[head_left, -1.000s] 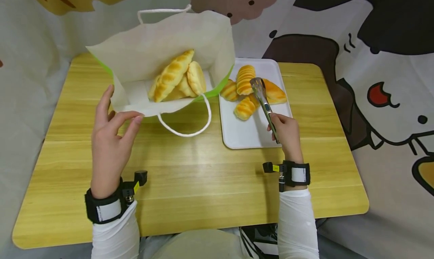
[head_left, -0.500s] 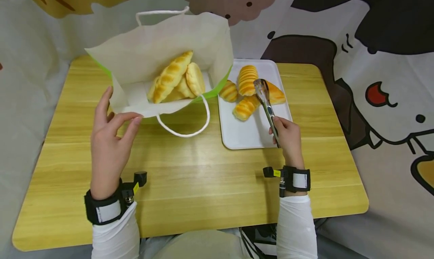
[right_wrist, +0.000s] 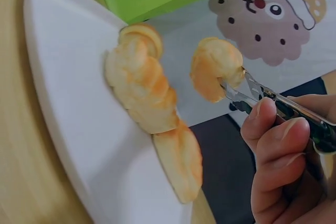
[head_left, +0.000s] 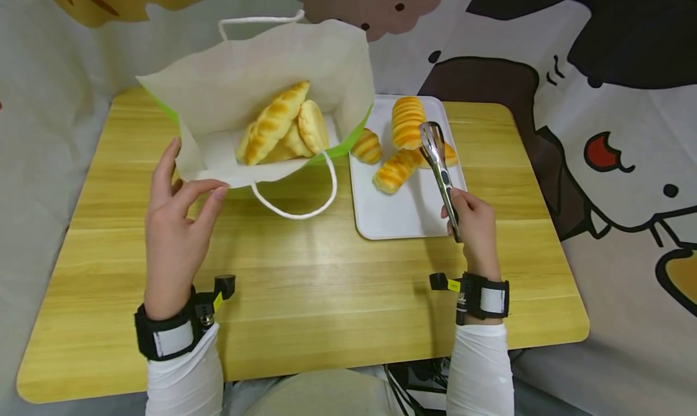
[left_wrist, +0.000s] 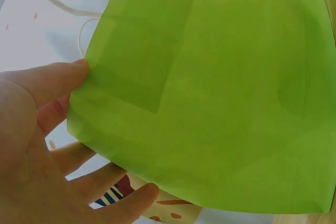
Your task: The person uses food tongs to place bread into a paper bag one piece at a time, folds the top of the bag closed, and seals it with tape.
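My left hand [head_left: 176, 234] pinches the near rim of a green paper bag [left_wrist: 210, 103] with a pale inside, at its left corner. Several bread rolls [head_left: 278, 123] lie on the bag's bottom. In my right hand [head_left: 476, 231] is a pair of metal tongs [head_left: 443, 177]. Their tips clasp a ridged, golden bread roll [right_wrist: 215, 66], which the right wrist view shows raised above the tray. Below it on the white tray [head_left: 392, 219] lie a short roll [head_left: 394, 172], a rounded one [head_left: 366, 147] and a smooth one partly hidden behind the tongs.
The tray stands just right of the bag on a wooden table [head_left: 321, 295]. A white rope handle [head_left: 296, 216] droops over the bag's near side, and another handle [head_left: 261, 19] stands at the back. Behind the table hangs a cloth [head_left: 615, 180] with cartoon animals.
The tongs have shifted right and the ridged roll has risen with them from the other rolls. My right hand has moved slightly right and toward me. My left hand has stayed at the bag's rim.
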Motion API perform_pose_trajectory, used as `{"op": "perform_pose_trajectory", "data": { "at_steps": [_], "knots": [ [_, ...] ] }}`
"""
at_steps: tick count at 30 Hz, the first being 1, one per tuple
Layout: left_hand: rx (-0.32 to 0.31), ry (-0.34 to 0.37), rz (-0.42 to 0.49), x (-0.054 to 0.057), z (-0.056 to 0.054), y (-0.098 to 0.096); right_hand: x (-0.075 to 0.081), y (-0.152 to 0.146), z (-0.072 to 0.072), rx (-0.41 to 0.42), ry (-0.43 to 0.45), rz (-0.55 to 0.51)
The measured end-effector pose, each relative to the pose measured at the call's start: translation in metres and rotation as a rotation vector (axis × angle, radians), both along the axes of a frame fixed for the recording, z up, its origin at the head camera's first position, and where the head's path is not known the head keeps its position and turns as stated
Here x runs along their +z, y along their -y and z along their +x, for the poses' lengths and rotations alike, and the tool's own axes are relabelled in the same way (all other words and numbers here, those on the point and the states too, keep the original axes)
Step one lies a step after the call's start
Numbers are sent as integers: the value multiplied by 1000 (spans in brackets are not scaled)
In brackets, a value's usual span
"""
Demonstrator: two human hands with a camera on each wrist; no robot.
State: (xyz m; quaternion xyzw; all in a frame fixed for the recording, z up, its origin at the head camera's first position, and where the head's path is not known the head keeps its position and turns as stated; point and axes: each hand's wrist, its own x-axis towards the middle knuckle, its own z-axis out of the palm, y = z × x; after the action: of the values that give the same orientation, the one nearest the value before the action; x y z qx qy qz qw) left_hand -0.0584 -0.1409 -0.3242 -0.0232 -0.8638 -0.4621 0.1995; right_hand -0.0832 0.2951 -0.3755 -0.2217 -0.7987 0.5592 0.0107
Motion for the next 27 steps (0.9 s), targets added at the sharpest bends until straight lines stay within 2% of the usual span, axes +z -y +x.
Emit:
{"op": "perform_pose_trajectory", "data": {
  "at_steps": [8,15,19,27],
  "knots": [
    [0,14,-2,1,0,0,11,-1,4,-29,-33,-29],
    [-7,19,-3,0,1,0,18,-1,10,-56,-43,31],
    [-5,17,1,0,1,0,25,0,14,-86,-104,-2],
    [-2,8,-3,0,1,0,42,1,22,-138,-296,-154]
  ]
}}
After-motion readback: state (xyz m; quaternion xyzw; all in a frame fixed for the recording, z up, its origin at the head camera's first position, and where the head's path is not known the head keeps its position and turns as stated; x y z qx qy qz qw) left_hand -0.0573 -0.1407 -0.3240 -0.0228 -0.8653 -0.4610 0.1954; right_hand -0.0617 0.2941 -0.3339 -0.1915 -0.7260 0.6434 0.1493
